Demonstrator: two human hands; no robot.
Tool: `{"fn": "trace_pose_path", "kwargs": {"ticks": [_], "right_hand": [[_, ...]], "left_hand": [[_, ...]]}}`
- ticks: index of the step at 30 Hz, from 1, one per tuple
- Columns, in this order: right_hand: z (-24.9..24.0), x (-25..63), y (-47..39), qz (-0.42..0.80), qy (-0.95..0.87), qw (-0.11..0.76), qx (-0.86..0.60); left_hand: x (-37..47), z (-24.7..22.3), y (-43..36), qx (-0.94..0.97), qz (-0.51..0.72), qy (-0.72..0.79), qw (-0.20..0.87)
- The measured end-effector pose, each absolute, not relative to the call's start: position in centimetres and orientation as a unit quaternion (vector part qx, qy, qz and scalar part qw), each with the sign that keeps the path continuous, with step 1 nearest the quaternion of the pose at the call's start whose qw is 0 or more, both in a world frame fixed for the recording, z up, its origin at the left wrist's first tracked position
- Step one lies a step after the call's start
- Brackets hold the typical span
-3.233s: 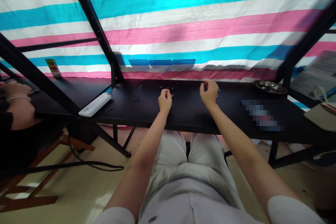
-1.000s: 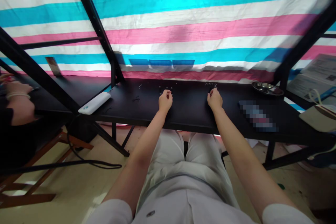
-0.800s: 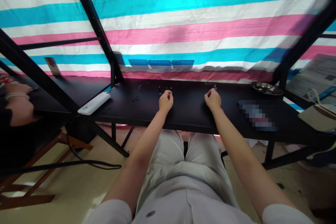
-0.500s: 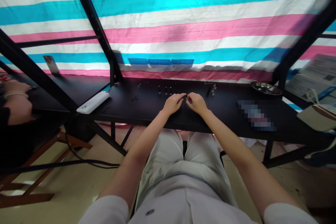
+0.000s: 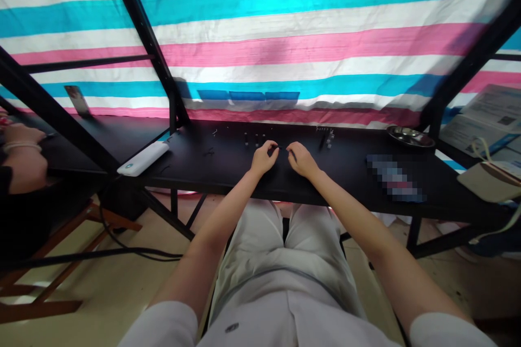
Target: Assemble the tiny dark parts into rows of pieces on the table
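Above the black tabletop (image 5: 195, 165), my left hand (image 5: 264, 158) is closed in a pinch, with a small black piece (image 5: 277, 146) showing at its fingertips. Its exact kind is too small to make out. My right hand (image 5: 302, 159) is a short gap to the right, fingers curled and closed; whatever they hold, if anything, is hidden. Just beyond my left hand stand a few small dark pieces with pale ends, among them a small upright piece (image 5: 246, 140). A cluster of small dark and clear parts (image 5: 325, 138) lies beyond my right hand.
A white oblong device (image 5: 143, 159) lies at left, near thin black bits (image 5: 208, 152). At right are a shiny metal dish (image 5: 410, 136) and a blurred-out item (image 5: 394, 179). Black frame posts (image 5: 142, 27) flank the table. Another person's hand (image 5: 24, 135) is at far left.
My hands have drawn slightly apart, the left one shifting left. The black piece now shows at the left fingertips. The whole view has shifted a little.
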State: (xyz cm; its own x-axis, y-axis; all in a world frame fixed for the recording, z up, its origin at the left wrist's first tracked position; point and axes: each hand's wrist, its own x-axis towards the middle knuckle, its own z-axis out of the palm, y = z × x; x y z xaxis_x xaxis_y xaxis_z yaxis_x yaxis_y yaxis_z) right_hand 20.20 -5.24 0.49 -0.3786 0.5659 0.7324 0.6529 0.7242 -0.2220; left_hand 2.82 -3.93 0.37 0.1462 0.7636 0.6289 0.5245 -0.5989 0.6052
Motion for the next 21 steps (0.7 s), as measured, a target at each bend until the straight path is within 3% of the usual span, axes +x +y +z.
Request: {"fn": "trace_pose_path", "kwargs": {"ticks": [4,10,21], "right_hand": [[0.46,20.43,-4.92,-0.060,-0.812,0.413,-0.408],[0.05,20.59,-4.83,-0.060,-0.772,0.321,-0.546],[-0.33,20.63,-4.30,-0.061,-0.785,0.329,-0.522]], "left_hand": [[2.83,0.64,-4.08,0.742,0.500,0.426,0.133],[2.77,0.94,-4.02,0.752,0.514,0.387,0.144],[2.71,1.04,-4.07,0.764,0.510,0.366,0.147]]}}
